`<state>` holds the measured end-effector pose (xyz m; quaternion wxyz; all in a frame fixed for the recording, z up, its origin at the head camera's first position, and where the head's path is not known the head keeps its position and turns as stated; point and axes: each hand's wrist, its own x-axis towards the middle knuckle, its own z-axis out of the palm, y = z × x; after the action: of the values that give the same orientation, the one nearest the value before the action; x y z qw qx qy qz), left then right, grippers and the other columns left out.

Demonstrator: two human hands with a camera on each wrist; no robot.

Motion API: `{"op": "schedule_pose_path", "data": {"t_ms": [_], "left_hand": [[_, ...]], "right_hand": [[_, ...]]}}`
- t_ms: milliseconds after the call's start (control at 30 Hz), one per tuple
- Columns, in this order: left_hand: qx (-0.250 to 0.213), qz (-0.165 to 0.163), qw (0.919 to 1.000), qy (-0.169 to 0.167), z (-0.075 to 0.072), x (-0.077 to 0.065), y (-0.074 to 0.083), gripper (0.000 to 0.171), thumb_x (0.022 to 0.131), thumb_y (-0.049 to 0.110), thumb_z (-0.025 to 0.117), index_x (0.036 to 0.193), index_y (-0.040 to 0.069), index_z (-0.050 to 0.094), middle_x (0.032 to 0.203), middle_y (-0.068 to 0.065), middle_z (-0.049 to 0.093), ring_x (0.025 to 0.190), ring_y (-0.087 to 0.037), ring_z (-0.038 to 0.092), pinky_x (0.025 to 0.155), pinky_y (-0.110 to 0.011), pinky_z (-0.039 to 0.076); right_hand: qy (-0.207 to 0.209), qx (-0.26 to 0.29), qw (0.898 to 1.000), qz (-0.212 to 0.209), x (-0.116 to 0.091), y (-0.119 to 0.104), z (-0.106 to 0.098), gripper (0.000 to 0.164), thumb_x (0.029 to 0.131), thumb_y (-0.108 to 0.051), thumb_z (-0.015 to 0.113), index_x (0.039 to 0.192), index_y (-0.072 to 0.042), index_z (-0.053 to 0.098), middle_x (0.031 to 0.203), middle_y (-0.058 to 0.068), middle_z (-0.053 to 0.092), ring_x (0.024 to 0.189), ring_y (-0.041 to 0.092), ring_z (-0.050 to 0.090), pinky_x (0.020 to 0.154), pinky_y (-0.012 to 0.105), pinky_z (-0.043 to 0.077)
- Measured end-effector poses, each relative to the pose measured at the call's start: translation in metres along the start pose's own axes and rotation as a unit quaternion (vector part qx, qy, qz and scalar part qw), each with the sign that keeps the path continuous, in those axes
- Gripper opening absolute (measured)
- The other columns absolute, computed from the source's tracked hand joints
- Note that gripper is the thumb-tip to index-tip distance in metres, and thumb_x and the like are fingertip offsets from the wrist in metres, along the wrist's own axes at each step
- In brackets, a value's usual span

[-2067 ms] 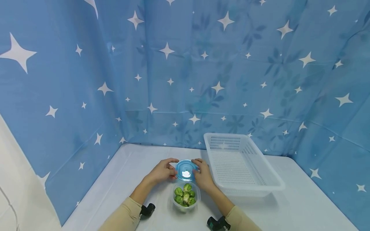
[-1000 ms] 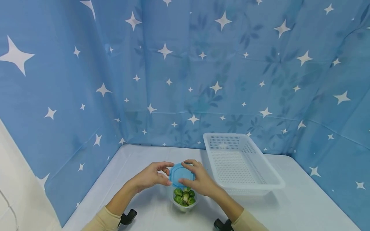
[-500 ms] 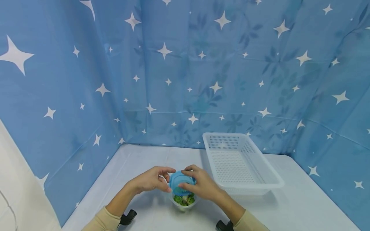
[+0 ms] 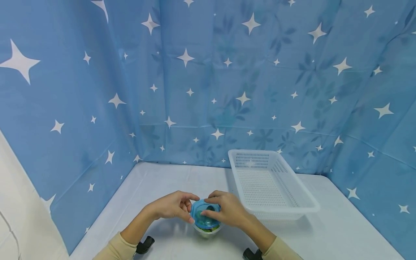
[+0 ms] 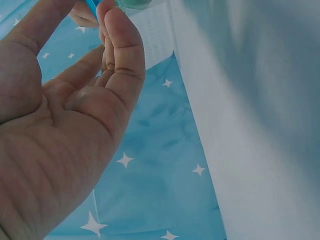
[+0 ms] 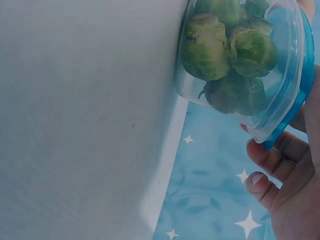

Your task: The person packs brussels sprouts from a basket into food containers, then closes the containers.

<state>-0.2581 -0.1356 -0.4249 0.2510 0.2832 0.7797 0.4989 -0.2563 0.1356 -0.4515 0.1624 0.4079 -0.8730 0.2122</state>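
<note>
A blue lid lies over the top of a clear plastic container, tilted in the head view. Green Brussels sprouts fill the container and show through its wall in the right wrist view. My left hand holds the lid's left edge with thumb and fingers. On the other side, my right hand grips the lid's right edge, its thumb across the top. The left wrist view catches only a sliver of the blue lid by the fingertips.
A white perforated plastic basket stands on the right of the white table. Blue star-patterned curtain hangs behind and around the table. Black wrist devices are on both forearms.
Both hands have brought the lid nearer and down, from behind the container to over its top. It now covers most of the sprouts in the head view. The basket has stayed put.
</note>
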Motion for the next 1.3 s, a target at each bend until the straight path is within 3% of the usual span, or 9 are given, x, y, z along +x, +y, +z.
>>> {"op": "schedule_pose_path", "data": {"t_ms": [367, 800, 1000, 1167, 1300], "left_hand": [[0.023, -0.009, 0.9997, 0.003, 0.0037, 0.0021, 0.0047, 0.072, 0.082, 0.009, 0.089, 0.145, 0.004, 0.055, 0.091, -0.007, 0.062, 0.074, -0.017, 0.057, 0.067, -0.028, 0.053], [0.026, -0.002, 0.9996, 0.001, 0.0049, 0.0011, 0.0077, 0.071, 0.082, 0.009, 0.089, 0.143, 0.004, 0.055, 0.093, -0.011, 0.063, 0.075, -0.018, 0.058, 0.067, -0.027, 0.053], [0.074, 0.001, 0.9972, 0.006, 0.0064, 0.0019, 0.0063, 0.064, 0.082, 0.013, 0.089, 0.139, 0.01, 0.061, 0.103, -0.015, 0.062, 0.081, -0.018, 0.059, 0.066, -0.028, 0.051], [0.094, -0.005, 0.9955, 0.011, 0.0063, 0.0023, 0.0069, 0.066, 0.082, 0.016, 0.09, 0.141, 0.014, 0.061, 0.113, -0.006, 0.066, 0.096, -0.02, 0.065, 0.074, -0.033, 0.057], [0.09, -0.006, 0.9959, 0.003, 0.0073, 0.0024, 0.0086, 0.071, 0.081, 0.014, 0.09, 0.144, 0.011, 0.059, 0.112, -0.006, 0.067, 0.093, -0.019, 0.068, 0.075, -0.031, 0.059]], "right_hand": [[0.019, -0.031, 0.999, -0.008, -0.0013, 0.0003, 0.0019, 0.038, 0.092, -0.053, 0.076, 0.109, -0.019, 0.08, 0.103, -0.01, 0.074, 0.092, 0.006, 0.071, 0.079, 0.028, 0.062], [0.024, -0.029, 0.999, -0.01, -0.0014, 0.0008, 0.0021, 0.037, 0.091, -0.056, 0.076, 0.104, -0.021, 0.077, 0.101, -0.012, 0.071, 0.09, 0.004, 0.069, 0.08, 0.025, 0.061], [0.032, -0.039, 0.998, -0.033, -0.0012, 0.0014, 0.0029, 0.038, 0.088, -0.057, 0.078, 0.101, -0.021, 0.077, 0.099, -0.012, 0.07, 0.092, 0.004, 0.066, 0.078, 0.023, 0.059], [0.036, -0.058, 0.997, -0.035, -0.0015, 0.0011, 0.0056, 0.038, 0.09, -0.057, 0.075, 0.1, -0.021, 0.075, 0.094, -0.012, 0.065, 0.079, 0.001, 0.06, 0.069, 0.017, 0.054], [0.042, -0.098, 0.993, -0.048, -0.0026, -0.0015, 0.0071, 0.038, 0.093, -0.059, 0.071, 0.097, -0.021, 0.073, 0.088, -0.012, 0.061, 0.072, -0.002, 0.053, 0.063, 0.013, 0.049]]}}
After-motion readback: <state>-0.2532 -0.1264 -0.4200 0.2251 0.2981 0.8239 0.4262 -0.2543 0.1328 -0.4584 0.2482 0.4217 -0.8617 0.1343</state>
